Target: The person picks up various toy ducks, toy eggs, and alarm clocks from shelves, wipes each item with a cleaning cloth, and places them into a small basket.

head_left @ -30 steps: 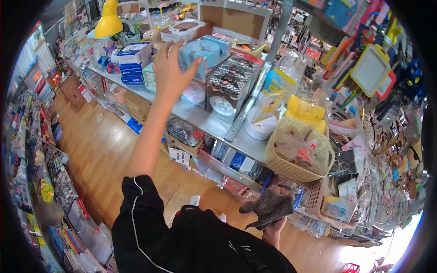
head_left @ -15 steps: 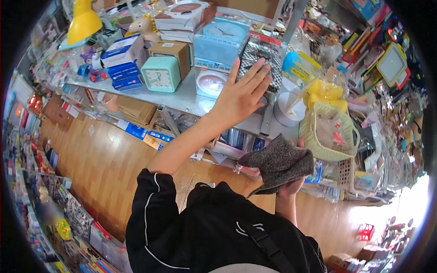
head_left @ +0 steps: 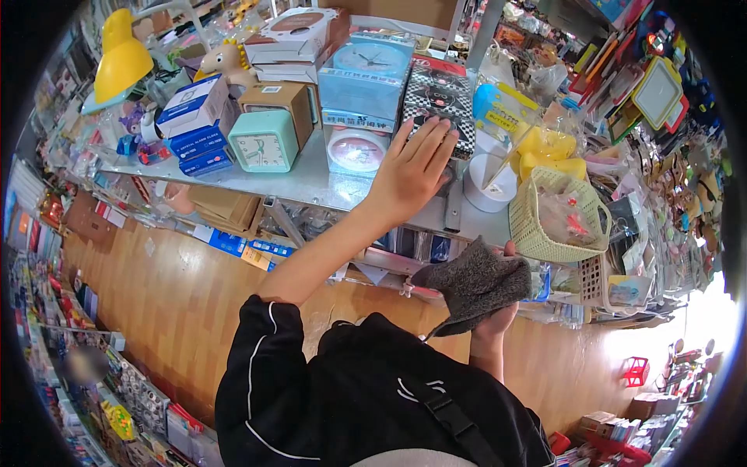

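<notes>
My left hand [head_left: 411,177] reaches over the shelf edge with its fingers stretched out flat. Its fingertips lie on the lower part of a black-and-white checkered box [head_left: 438,97], which has a red end. My right hand [head_left: 498,317] is closed around a dark grey cloth [head_left: 486,284], bunched up in front of the shelf; the cloth hides most of the fingers. Left of the checkered box stand blue boxed clocks [head_left: 366,74] in clear packaging. Just right of my left hand is a round white container [head_left: 490,184].
A mint-green square clock [head_left: 263,142] and blue-and-white boxes [head_left: 201,136] stand farther left on the metal shelf [head_left: 311,183], near a yellow lamp [head_left: 123,58]. To the right sits a cream basket [head_left: 545,241] holding bagged items. Wooden flooring [head_left: 179,303] runs below, with packed shelves at the left.
My left hand has shifted slightly down along the checkered box, and its fingers have drawn closer together. The cloth stays in my right hand. The view has tilted slightly.
</notes>
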Tool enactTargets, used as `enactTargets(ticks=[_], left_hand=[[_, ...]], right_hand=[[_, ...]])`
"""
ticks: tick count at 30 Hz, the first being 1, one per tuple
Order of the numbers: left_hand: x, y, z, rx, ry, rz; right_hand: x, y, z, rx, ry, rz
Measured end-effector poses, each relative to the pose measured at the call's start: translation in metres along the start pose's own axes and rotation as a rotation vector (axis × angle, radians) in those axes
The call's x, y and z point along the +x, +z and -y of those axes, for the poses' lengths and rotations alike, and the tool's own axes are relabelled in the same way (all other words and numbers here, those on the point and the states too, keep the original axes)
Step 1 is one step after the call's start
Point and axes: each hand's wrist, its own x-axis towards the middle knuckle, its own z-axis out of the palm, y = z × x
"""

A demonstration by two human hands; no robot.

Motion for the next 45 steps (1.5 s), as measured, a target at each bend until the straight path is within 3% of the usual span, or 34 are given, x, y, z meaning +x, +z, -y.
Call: enactTargets(ticks=[14, 16, 18, 19, 20, 21, 23, 25, 28, 32, 34, 36, 38, 40, 41, 43, 44, 45], left_hand=[[-0.001, 0.008, 0.003, -0.038, -0.023, -0.076], [-0.001, 0.007, 0.009, -0.07, -0.024, -0.079], [-0.001, 0.001, 0.017, -0.023, 0.076, -0.324], [0.002, -0.005, 0.021, 0.199, 0.001, -0.527], [0.009, -0.011, 0.027, 0.202, 0.004, -0.526], [0.023, -0.024, 0.033, 0.161, -0.16, -0.698], [0.035, -0.031, 0.039, 0.118, -0.33, -0.86], [0.039, -0.032, 0.043, 0.161, -0.489, -0.499], [0.031, -0.024, 0.06, 0.18, -0.42, -0.447], [0.024, -0.033, 0.082, 0.011, -0.309, -0.602], [0.02, -0.04, 0.084, -0.273, -0.345, -0.764], [0.018, -0.05, 0.08, -0.258, -0.275, -0.791], [0.014, -0.062, 0.069, -0.686, -0.416, -0.915], [0.009, -0.064, 0.048, -0.727, -0.397, -0.954], [0.005, -0.065, 0.032, -0.669, -0.367, -0.933], [-0.003, -0.056, 0.001, -0.589, -0.283, -0.884], [-0.008, -0.047, -0.014, -0.565, -0.229, -0.857], [-0.014, -0.043, -0.033, -0.562, -0.19, -0.78]], right_hand=[[0.009, -0.006, 0.006, 0.003, 0.066, 0.07], [0.007, -0.007, 0.006, -0.046, 0.034, -0.027], [0.004, -0.011, 0.01, -0.052, 0.037, -0.016], [0.005, -0.013, 0.011, -0.059, 0.03, -0.009], [0.007, -0.013, 0.012, -0.054, 0.03, -0.007], [0.007, -0.014, 0.012, -0.075, 0.016, -0.02], [0.005, -0.012, 0.011, -0.095, 0.007, -0.039], [0.007, -0.005, 0.008, -0.13, 0.003, -0.079], [0.008, 0.001, 0.005, -0.132, 0.048, -0.06], [0.01, 0.005, 0.003, -0.072, 0.077, -0.027], [0.012, 0.005, 0.003, -0.125, 0.108, 0.018], [0.015, 0.008, 0.002, -0.123, 0.087, 0.016], [0.021, 0.019, 0.0, -0.121, 0.068, 0.018], [0.03, 0.044, -0.002, -0.234, -0.153, -0.002], [0.035, 0.059, -0.004, -0.239, -0.16, -0.004], [0.047, 0.088, -0.015, -0.188, -0.436, 0.073], [0.054, 0.098, -0.024, -0.199, -0.452, 0.067], [0.058, 0.104, -0.03, 0.011, -0.481, 0.256]])
